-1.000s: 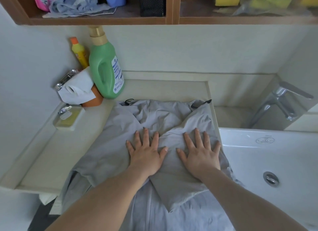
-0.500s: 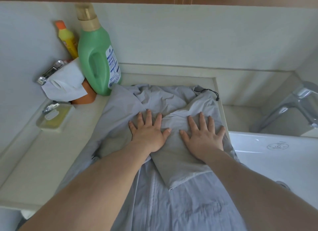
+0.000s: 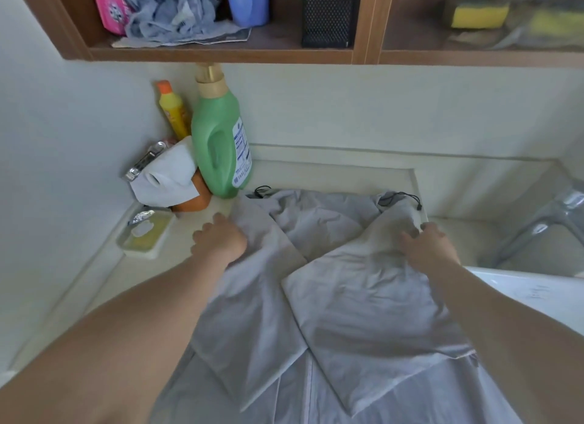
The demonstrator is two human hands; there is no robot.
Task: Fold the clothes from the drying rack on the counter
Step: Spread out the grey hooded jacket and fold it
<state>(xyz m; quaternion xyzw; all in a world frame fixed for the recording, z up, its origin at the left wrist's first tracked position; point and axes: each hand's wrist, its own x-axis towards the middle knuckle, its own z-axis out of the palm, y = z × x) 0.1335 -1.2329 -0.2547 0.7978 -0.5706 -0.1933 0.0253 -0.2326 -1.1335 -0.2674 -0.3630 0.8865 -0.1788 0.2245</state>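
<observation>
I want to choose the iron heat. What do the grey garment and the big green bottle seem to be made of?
Grey garment: looks like thin woven synthetic or a cotton blend, matte, with fine crisp creases and a drawcord; the fibre itself cannot be told. Green bottle: moulded plastic, slightly glossy, with a built-in handle and a paper-like label.

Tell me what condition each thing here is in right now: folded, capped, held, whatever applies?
Grey garment: spread on the counter, both sides folded inward.
Left hand: fingers curled at the garment's left top corner.
Right hand: gripping the garment's right top corner.
Green detergent bottle: upright, capped.
Yellow bottle: upright, orange cap on.
Tissue roll: partly unrolled.
Faucet: no water visible.
</observation>
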